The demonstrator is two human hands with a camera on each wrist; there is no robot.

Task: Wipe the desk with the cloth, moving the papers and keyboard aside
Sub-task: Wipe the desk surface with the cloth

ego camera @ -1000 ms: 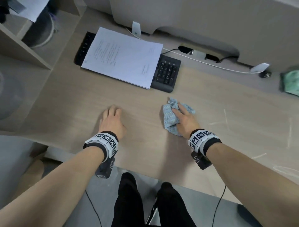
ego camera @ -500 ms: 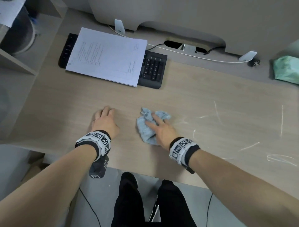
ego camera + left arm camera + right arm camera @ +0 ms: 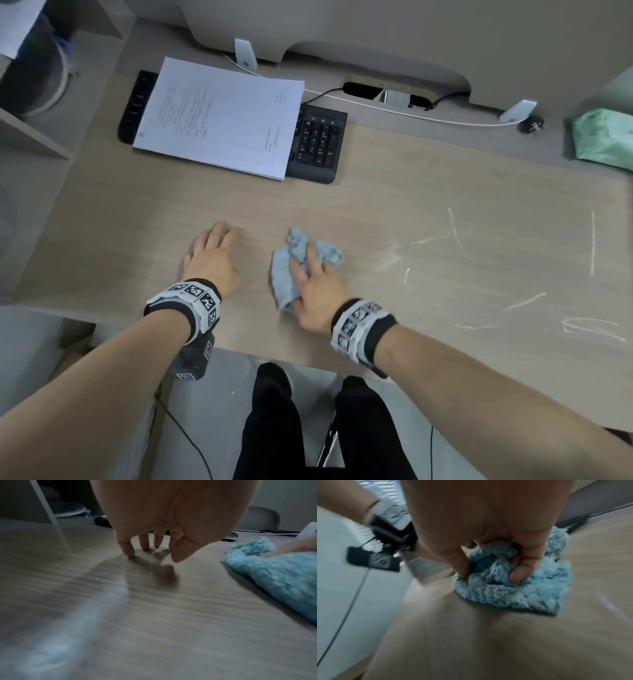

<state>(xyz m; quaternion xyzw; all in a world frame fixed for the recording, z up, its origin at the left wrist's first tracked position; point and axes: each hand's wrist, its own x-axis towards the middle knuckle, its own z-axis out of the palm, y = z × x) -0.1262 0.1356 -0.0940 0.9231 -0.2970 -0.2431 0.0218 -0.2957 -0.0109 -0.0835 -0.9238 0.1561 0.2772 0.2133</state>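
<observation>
A crumpled light-blue cloth [image 3: 328, 255] lies on the wooden desk [image 3: 445, 192] near its front edge. My right hand [image 3: 313, 284] presses down on the cloth, and in the right wrist view its thumb and fingers dig into the cloth [image 3: 513, 591]. My left hand [image 3: 214, 253] rests just left of the cloth, with relaxed fingertips [image 3: 130, 553] touching the bare desk and holding nothing. A stack of white papers [image 3: 219, 116] lies on top of a black keyboard [image 3: 317, 144] at the back left of the desk.
White streaks [image 3: 455, 233] mark the desk to the right of the cloth. A green packet [image 3: 603, 142] sits at the far right, and a white cable [image 3: 411, 114] runs along the back. A shelf unit [image 3: 30, 133] borders the desk on the left.
My right hand has slid the cloth left, closer to my left hand. The left hand has stayed where it was, and so have the papers and keyboard.
</observation>
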